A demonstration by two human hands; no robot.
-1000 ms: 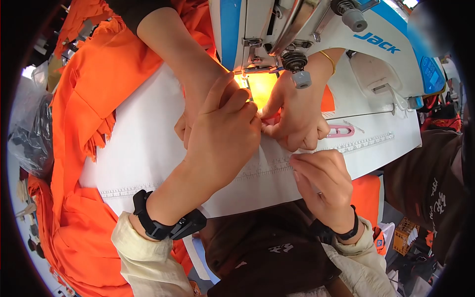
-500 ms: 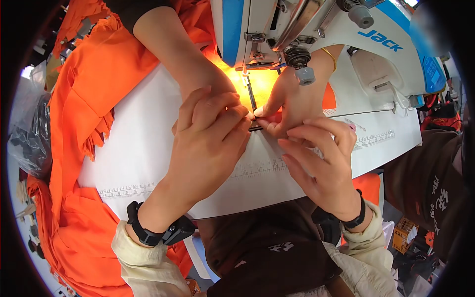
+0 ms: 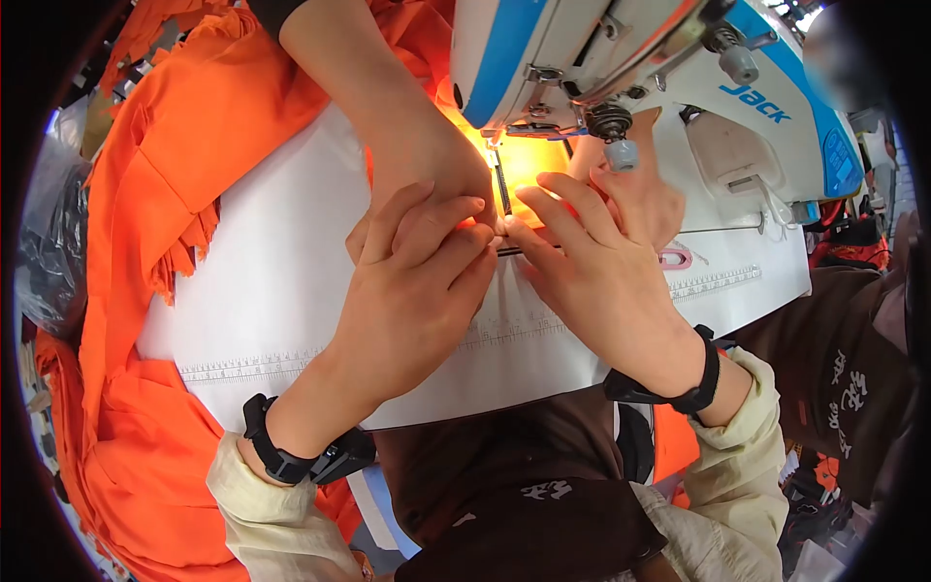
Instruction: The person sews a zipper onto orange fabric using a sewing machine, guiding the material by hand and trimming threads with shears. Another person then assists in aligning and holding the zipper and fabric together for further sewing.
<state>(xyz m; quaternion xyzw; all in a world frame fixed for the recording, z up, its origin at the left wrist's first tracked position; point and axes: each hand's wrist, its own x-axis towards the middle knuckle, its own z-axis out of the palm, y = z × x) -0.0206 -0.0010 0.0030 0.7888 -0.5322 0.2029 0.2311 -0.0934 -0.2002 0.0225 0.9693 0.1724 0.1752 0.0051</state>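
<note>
A narrow dark ridged strip [image 3: 502, 184], zipper-like, lies on brightly lit orange fabric [image 3: 533, 173] below the sewing machine's needle area. My left hand [image 3: 402, 296] is bent beside the strip's near end, its thumb and forefinger close together; what lies between them is hidden. It overlaps a co-worker's hand [image 3: 436, 160] reaching in from the upper left. With fingers apart, my right hand [image 3: 601, 281] rests its forefinger tip near the same end of the strip. Behind it is the co-worker's other hand [image 3: 652, 189], partly covered by mine.
The white sewing machine [image 3: 669, 73] with blue trim stands over the white table [image 3: 262, 291]. A printed ruler scale [image 3: 514, 330] crosses the tabletop. Orange cloth [image 3: 184, 145] drapes down the left side. A pink object [image 3: 676, 258] lies right of my hand.
My right hand has moved left and forward to the strip's end. The co-worker's right hand has drawn back from the strip. My left hand keeps nearly the same pose.
</note>
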